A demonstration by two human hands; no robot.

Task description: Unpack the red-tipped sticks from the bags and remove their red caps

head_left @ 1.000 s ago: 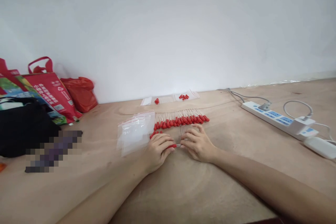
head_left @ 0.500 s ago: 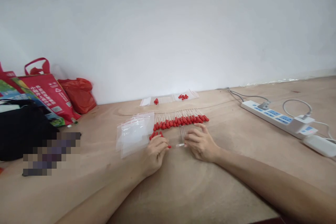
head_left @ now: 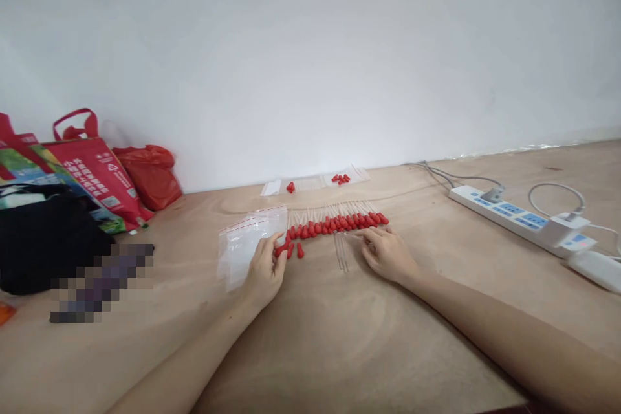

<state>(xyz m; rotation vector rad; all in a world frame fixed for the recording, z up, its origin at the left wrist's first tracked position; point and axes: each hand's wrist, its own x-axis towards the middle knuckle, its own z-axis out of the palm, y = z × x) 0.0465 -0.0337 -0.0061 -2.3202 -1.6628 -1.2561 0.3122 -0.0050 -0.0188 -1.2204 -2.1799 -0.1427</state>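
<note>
Small red bulbs (head_left: 300, 251), thin clear tubes (head_left: 342, 252)

On the tabletop (head_left: 310, 343), the row of droppers (head_left: 332, 224) has bulbs (head_left: 300, 251) before its left end, tubes (head_left: 341, 252) before its middle, plastic bags (head_left: 242, 252) left, a power strip (head_left: 512, 216) well right.

Single head-worn view, forward and downward
</note>
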